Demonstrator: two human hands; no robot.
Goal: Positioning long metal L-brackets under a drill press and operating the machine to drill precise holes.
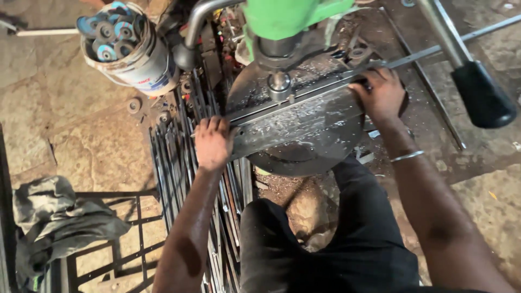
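Observation:
A flat steel bar (296, 122) lies across the round table (304, 157) of a green drill press (287, 19). My left hand (213, 142) grips the bar's left end. At the bar's right part, my right hand (382, 95) presses down on it, beside a thin rod (434, 51) running to the upper right. The drill chuck (279, 84) hangs just above the bar between my hands. Metal shavings speckle the bar.
A white bucket (146, 65) of worn grinding discs stands at upper left. A bundle of thin steel rods (179, 163) lies on the stone floor under my left arm. The press's black-knobbed lever (480, 92) juts at right. A grey cloth (51, 222) drapes a metal frame at lower left.

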